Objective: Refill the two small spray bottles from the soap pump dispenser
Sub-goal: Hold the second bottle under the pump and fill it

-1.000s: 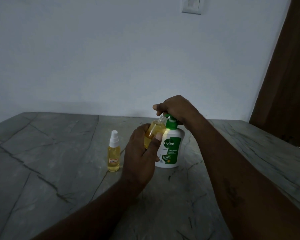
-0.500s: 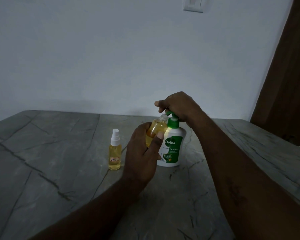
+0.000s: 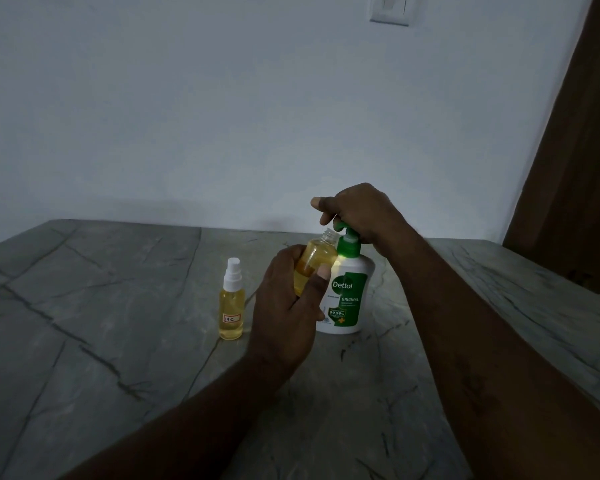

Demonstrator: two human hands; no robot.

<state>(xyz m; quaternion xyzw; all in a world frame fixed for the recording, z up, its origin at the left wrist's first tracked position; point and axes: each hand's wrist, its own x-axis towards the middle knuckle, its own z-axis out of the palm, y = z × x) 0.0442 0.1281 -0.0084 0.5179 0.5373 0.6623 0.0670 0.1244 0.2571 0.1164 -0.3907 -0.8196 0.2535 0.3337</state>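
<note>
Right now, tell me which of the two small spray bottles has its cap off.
The bottle in the left hand, tilted with its bare neck near the green pump spout; the labelled bottle standing on the table has its white sprayer on.

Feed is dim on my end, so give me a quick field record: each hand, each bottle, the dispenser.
left hand: holds open spray bottle, tilted, neck under the spout
right hand: on top of the green pump head
open spray bottle: uncapped, yellow liquid inside
second spray bottle: upright on table, white sprayer on, yellow liquid
soap dispenser: upright on table
</note>
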